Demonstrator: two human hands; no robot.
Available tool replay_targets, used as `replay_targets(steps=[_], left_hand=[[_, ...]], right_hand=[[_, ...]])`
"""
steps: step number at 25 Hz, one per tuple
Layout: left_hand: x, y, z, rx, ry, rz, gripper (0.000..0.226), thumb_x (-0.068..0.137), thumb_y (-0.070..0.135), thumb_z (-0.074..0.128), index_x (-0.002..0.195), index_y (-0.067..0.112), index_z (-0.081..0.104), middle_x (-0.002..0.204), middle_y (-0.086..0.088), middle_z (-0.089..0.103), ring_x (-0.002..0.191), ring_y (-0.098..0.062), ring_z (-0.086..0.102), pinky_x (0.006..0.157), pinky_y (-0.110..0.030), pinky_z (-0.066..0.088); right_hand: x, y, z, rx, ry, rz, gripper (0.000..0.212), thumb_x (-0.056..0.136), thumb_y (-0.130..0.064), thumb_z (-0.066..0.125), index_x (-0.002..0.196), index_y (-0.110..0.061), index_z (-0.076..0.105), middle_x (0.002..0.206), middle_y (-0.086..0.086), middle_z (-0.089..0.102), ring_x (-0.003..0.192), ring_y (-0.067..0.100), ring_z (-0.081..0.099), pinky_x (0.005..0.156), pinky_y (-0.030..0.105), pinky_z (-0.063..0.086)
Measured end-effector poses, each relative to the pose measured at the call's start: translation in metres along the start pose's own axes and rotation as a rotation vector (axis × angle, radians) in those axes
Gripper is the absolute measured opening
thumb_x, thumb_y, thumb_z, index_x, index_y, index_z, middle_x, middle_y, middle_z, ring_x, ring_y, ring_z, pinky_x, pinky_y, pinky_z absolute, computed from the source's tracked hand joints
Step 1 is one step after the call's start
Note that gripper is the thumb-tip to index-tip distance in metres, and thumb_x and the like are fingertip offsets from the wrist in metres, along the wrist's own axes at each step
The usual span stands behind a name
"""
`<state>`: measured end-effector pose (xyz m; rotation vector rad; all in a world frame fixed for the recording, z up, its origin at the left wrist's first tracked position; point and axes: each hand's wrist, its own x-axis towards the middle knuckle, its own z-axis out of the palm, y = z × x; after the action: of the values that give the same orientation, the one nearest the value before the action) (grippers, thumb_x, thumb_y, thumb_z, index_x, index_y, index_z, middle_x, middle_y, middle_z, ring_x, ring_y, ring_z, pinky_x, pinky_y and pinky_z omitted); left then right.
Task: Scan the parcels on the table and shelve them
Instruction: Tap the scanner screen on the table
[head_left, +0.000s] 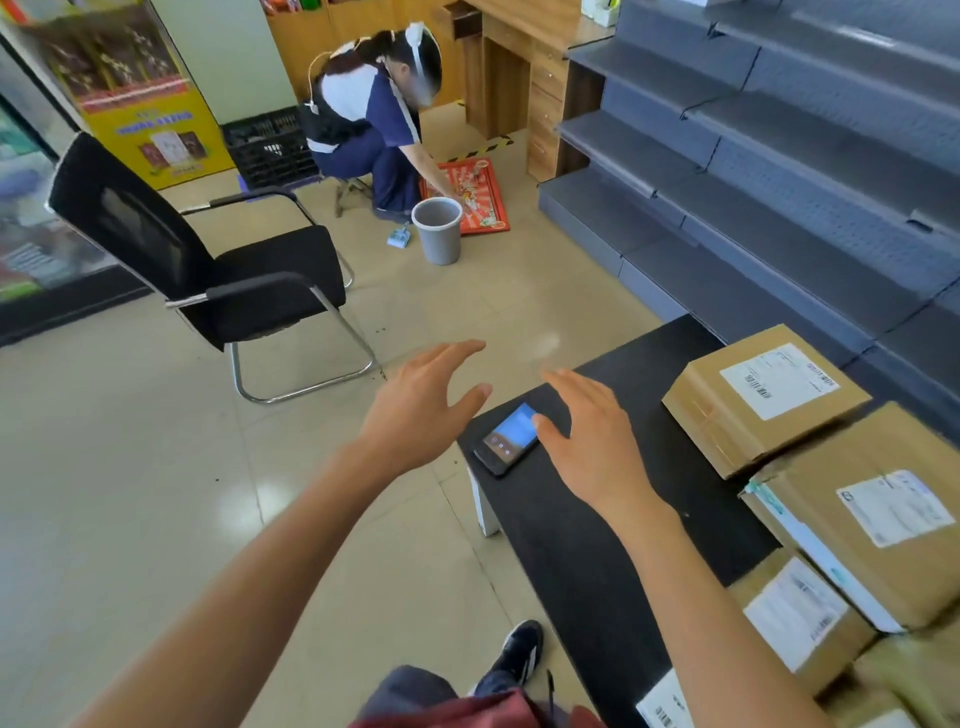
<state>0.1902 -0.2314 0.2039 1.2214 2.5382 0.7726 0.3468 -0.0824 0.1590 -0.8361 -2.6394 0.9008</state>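
A handheld scanner (506, 439) with a lit blue screen lies near the corner of the black table (597, 545). My right hand (592, 441) hovers over the table just right of it, fingers spread, thumb at the screen's edge. My left hand (423, 400) is open in the air left of the scanner, past the table's edge. Cardboard parcels with white labels lie on the table's right side: one at the far end (763, 400), a larger one (872, 535) nearer, a smaller one (800, 618) below it.
Grey empty shelving (779, 171) rises behind the table on the right. A black office chair (208, 260) stands on the tiled floor to the left. Farther off a person (374, 119) crouches by a grey bucket (437, 229) and a red tray (475, 200).
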Motion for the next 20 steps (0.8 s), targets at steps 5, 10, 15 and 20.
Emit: replay_targets(steps=[5, 10, 15, 20], left_hand=[[0.043, 0.000, 0.020, 0.008, -0.080, 0.044, 0.051, 0.099, 0.046, 0.055, 0.148, 0.035, 0.046, 0.149, 0.010, 0.052, 0.138, -0.015, 0.044, 0.112, -0.039, 0.039], [0.086, -0.003, 0.047, 0.004, -0.191, 0.095, 0.051, 0.100, 0.044, 0.056, 0.148, 0.032, 0.047, 0.150, 0.007, 0.051, 0.139, -0.017, 0.043, 0.108, -0.029, 0.032], [0.122, -0.021, 0.076, -0.004, -0.316, 0.147, 0.051, 0.100, 0.041, 0.058, 0.148, 0.028, 0.048, 0.149, 0.004, 0.053, 0.139, -0.019, 0.046, 0.113, -0.035, 0.035], [0.174, -0.053, 0.102, -0.011, -0.470, 0.230, 0.050, 0.100, 0.041, 0.058, 0.148, 0.028, 0.050, 0.147, 0.005, 0.056, 0.134, -0.018, 0.051, 0.107, -0.034, 0.039]], right_hand=[[0.021, 0.024, 0.013, -0.068, -0.028, 0.118, 0.056, 0.103, -0.034, 0.054, 0.154, -0.027, 0.035, 0.160, -0.003, 0.037, 0.148, 0.019, 0.029, 0.115, 0.043, 0.033], [0.032, 0.048, 0.027, -0.150, -0.008, 0.306, 0.061, 0.102, -0.038, 0.054, 0.156, -0.026, 0.030, 0.160, 0.000, 0.036, 0.145, 0.025, 0.037, 0.110, 0.046, 0.040], [0.032, 0.063, 0.058, -0.341, -0.033, 0.418, 0.063, 0.101, -0.042, 0.054, 0.155, -0.021, 0.029, 0.157, 0.001, 0.040, 0.138, 0.026, 0.044, 0.103, 0.046, 0.044], [0.042, 0.062, 0.116, -0.395, -0.088, 0.598, 0.062, 0.099, -0.046, 0.053, 0.152, -0.018, 0.035, 0.150, 0.002, 0.047, 0.131, 0.026, 0.048, 0.095, 0.046, 0.044]])
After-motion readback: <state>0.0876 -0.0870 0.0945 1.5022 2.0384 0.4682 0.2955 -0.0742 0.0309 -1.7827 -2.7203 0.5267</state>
